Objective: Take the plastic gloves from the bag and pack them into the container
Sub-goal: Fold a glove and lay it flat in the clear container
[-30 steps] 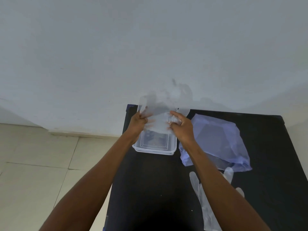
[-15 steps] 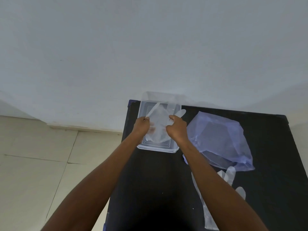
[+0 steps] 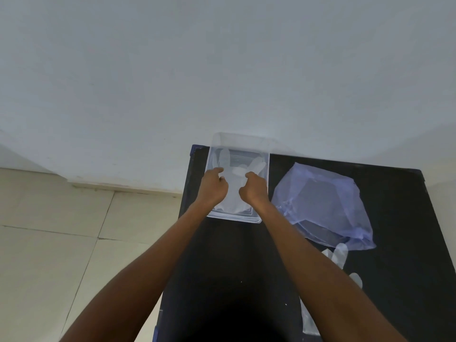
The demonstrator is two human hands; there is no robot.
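A clear plastic container [image 3: 256, 219] sits at the far left corner of the black table. A translucent plastic glove [image 3: 233, 191] lies flat inside it, fingers pointing away from me. My left hand [image 3: 213, 187] and my right hand [image 3: 254, 190] rest on the glove's two sides, each pinching its edge between thumb and forefinger. To the right lies the bluish translucent bag [image 3: 323, 206], with something dark inside. Another clear glove [image 3: 339, 255] lies on the table near my right forearm, partly hidden by it.
The black table [image 3: 234, 267] stands against a white wall [image 3: 222, 70]. Its left edge drops to a beige tiled floor [image 3: 61, 243]. The container reaches the table's far edge.
Both hands have brought the glove down from above the container into it and spread it flat. The view has tilted slightly.
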